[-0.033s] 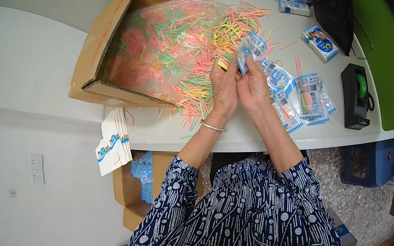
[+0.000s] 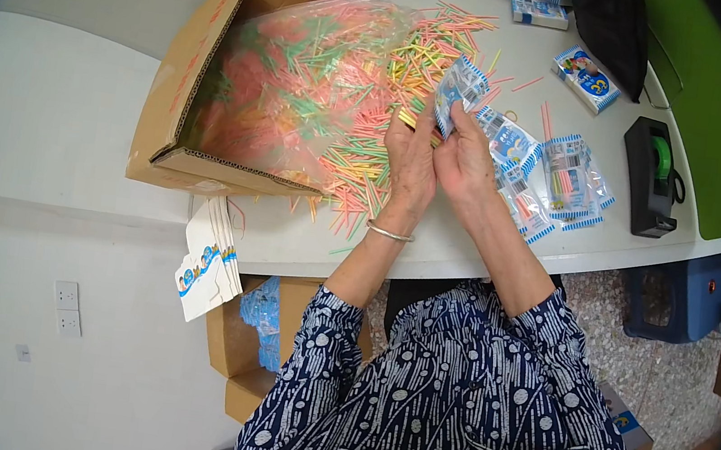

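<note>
Over the table, my left hand (image 2: 411,161) is closed around a few thin yellow and green sticks (image 2: 407,117), whose ends show at the fingers. Right beside it, my right hand (image 2: 467,159) pinches a clear plastic packet (image 2: 460,88) with blue and white print. The packet's lower end reaches my left fingers, and what is inside it I cannot make out. A loose heap of pink, green and yellow sticks (image 2: 359,166) lies left of my hands. More printed packets (image 2: 511,143) lie just right of them, some with sticks showing inside.
A cardboard box (image 2: 173,109) at the left holds a clear bag (image 2: 297,80) full of sticks. At the right stand a black tape dispenser (image 2: 648,185) and a small printed box (image 2: 586,78). White printed cards (image 2: 211,265) hang by the table's front edge. A blue stool (image 2: 679,299) is below.
</note>
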### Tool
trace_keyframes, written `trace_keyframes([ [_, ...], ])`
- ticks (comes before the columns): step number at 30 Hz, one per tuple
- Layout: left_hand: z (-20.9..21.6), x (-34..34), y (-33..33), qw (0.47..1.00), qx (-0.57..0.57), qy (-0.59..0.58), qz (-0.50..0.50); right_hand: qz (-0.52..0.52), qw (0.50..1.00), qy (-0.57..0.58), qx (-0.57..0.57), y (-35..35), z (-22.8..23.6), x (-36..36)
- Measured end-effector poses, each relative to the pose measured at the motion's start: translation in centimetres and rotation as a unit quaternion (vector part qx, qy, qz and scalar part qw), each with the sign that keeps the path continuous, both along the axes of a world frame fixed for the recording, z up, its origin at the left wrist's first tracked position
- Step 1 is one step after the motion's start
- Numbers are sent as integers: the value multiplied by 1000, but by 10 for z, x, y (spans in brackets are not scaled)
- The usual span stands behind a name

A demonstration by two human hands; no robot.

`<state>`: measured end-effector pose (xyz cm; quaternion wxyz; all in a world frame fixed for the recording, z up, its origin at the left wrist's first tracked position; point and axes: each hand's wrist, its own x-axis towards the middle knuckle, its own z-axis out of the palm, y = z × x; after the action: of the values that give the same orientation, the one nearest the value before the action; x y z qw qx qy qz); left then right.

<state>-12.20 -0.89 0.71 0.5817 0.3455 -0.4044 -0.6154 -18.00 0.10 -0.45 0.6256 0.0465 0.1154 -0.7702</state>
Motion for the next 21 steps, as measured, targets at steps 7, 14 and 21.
trace_keyframes([
  [7, -3, 15, -12, 998, -38, -40, -12, 22, 998, 60, -27, -2, -4, -8],
  [14, 3, 53, -40, 954, -135, -265, 38, 26, 932, 362, -14, 11, 9, -45],
  [21, 10, 64, -50, 942, -137, -305, 19, 109, 857, 504, -19, 26, 9, -67],
])
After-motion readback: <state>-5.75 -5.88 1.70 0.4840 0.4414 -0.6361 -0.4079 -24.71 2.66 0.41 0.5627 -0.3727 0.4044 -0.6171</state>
